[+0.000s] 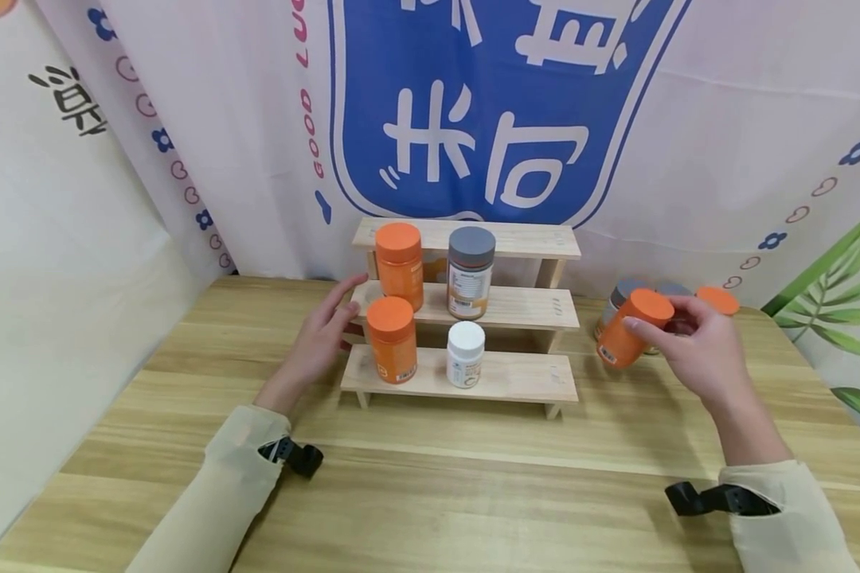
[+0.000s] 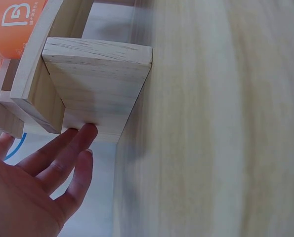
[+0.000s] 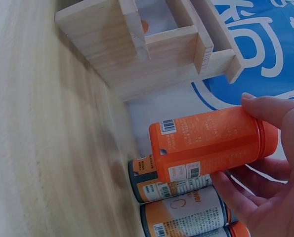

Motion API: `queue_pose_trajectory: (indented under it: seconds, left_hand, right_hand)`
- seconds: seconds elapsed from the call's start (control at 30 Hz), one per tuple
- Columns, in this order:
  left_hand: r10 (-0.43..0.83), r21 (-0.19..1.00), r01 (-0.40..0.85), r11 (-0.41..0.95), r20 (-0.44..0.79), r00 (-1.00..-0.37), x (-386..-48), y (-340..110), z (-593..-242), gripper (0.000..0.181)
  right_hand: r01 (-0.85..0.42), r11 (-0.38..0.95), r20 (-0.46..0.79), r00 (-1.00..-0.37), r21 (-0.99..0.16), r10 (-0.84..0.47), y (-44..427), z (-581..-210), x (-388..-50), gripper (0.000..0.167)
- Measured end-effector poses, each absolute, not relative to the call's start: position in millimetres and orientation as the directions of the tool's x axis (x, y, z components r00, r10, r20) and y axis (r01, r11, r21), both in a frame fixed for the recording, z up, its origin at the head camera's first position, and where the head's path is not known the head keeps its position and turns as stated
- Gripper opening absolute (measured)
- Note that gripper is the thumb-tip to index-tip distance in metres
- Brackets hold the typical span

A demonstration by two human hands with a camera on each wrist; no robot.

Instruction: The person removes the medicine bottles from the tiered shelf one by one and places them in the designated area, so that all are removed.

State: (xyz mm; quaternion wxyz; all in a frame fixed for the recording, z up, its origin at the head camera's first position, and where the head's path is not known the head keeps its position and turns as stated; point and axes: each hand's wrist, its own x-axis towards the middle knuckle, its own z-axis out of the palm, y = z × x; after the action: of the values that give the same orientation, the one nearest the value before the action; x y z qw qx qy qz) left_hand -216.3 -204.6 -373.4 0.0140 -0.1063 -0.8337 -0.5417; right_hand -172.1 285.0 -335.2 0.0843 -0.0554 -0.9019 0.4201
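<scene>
My right hand (image 1: 709,350) grips an orange bottle (image 1: 625,338) by its upper part, tilted and held above the table beside several other bottles. In the right wrist view the thumb and fingers lie round the orange bottle (image 3: 211,143) near its cap. My left hand (image 1: 315,338) touches the left side of the three-step wooden rack (image 1: 516,374), and the left wrist view shows its fingertips against the side panel (image 2: 100,94). On the rack stand two orange bottles (image 1: 394,350), a grey-capped bottle (image 1: 470,278) and a small white bottle (image 1: 466,358).
Behind the held bottle, at the right rear of the table (image 1: 430,493), stand grey-capped bottles (image 3: 186,210) and one with an orange cap (image 1: 717,300). A printed curtain (image 1: 258,119) hangs directly behind the rack.
</scene>
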Motion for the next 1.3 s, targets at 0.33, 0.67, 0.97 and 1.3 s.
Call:
queue_pose_trajectory:
  seconds: [0.33,0.67,0.97,1.3]
  left_hand:
    - [0.160,0.897,0.190,0.400,0.135,-0.978,-216.8,-205.0,-372.5,0.051]
    - [0.157,0.903,0.189,0.385,0.138,-0.978,-214.4,-204.1,-371.1,0.051]
    - [0.159,0.901,0.193,0.388,0.140,-0.977,-214.0,-204.9,-370.3,0.052]
    - [0.165,0.898,0.191,0.397,0.134,-0.977,-214.5,-204.0,-371.1,0.051]
  right_hand:
    - [0.110,0.669,0.049,-0.976,-0.735,0.214,285.2,-341.0,-173.1,0.085]
    - [0.129,0.682,0.017,-0.979,-0.720,0.203,288.6,-346.5,-175.6,0.087]
    - [0.134,0.681,-0.003,-0.982,-0.720,0.190,290.9,-346.6,-176.3,0.089]
    - [0.128,0.727,-0.045,-0.990,-0.675,0.133,294.3,-334.7,-172.8,0.097]
